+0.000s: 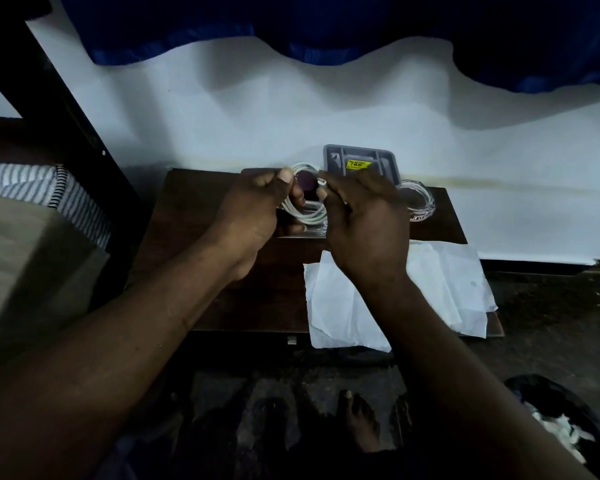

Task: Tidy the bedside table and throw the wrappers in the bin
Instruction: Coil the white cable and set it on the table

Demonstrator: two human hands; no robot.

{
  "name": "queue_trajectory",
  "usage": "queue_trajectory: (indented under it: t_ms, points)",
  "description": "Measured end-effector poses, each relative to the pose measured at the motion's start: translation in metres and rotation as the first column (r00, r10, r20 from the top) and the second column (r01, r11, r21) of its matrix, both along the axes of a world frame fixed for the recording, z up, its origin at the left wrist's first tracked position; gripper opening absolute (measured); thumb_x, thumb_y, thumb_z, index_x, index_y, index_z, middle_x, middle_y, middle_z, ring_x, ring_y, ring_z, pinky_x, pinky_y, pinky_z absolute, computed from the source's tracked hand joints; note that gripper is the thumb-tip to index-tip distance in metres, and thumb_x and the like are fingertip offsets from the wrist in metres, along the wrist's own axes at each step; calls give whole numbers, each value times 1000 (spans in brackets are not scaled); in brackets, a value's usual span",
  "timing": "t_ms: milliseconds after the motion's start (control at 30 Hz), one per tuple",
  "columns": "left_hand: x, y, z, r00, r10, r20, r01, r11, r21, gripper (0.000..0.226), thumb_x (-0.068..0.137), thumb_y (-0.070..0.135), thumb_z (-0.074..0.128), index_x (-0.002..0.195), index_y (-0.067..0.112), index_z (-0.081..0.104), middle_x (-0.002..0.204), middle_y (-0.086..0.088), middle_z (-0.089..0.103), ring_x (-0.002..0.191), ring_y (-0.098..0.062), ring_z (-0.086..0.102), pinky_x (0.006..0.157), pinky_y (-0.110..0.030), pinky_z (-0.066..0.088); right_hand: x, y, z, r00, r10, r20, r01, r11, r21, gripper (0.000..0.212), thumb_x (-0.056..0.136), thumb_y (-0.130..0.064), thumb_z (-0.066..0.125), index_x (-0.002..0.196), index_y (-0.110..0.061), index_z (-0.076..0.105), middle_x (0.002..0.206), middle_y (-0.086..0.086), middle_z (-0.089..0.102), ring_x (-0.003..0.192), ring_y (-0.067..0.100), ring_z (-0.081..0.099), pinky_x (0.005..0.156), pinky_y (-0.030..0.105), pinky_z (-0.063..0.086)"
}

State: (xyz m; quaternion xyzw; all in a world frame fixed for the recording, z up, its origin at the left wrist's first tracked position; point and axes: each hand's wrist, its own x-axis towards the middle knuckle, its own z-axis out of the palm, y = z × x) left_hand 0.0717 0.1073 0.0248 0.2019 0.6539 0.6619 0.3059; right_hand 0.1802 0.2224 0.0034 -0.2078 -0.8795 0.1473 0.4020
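Where the blue curtain (326,22) hangs in soft folds across twelve o'clock, a matte white wall (257,116) fills the band below it. At nine o'clock a dark bed post (49,98) slants down past striped ribbed fabric (32,188). The bedside table (194,209), dark smooth wood and rectangular, sits at the centre against the wall. Creased white paper sheets (447,289) cover its four o'clock corner and overhang the front edge. On the floor at five o'clock a dark bin (561,410) holds white scraps.

A grey moulded plastic tray (333,161) with a yellow sticker leans at the table's twelve o'clock. A round clear glass dish (420,199) stands just beside it at two o'clock.

Both hands hang over the table's back half and hide its middle. The left hand (253,209) curls its fingers round a coiled white cable (309,216), thumb on top. The right hand (364,226) pinches the cable's plug end (321,183) between thumb and forefinger.
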Motion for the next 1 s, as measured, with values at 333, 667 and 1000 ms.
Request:
queue_trajectory:
  t_ms: [333, 667, 1000]
  points:
    - [7, 0, 0, 976, -54, -211, 40, 997, -73, 38, 105, 31, 55, 71, 22, 69, 82, -14, 72, 75, -30, 69, 74, -58, 63, -1, -14, 4, 970, -216, 114, 203, 973, 112, 9, 83, -19, 65, 80, -19, 73, 96, 4, 68, 96, 34, 64, 63, 28, 39]
    - [-13, -7, 9, 982, 158, 103, -157, 987, -20, 35, 107, 30, 54, 77, 14, 63, 68, -1, 69, 65, -25, 64, 63, -32, 56, -3, -12, 4, 989, 68, -131, -93, 977, -194, 7, 91, -19, 72, 97, -17, 74, 100, 2, 61, 91, 23, 64, 75, 46, 55]
    - [-17, -11, 15, 917, 163, 364, -202, 977, 72, 34, 108, 32, 49, 82, 15, 61, 79, -1, 65, 59, -10, 65, 56, -24, 57, -1, -9, 8, 997, -58, 58, 82, 707, -703, 57, 82, -69, 69, 69, -14, 65, 64, 5, 70, 62, 29, 71, 73, 58, 61]
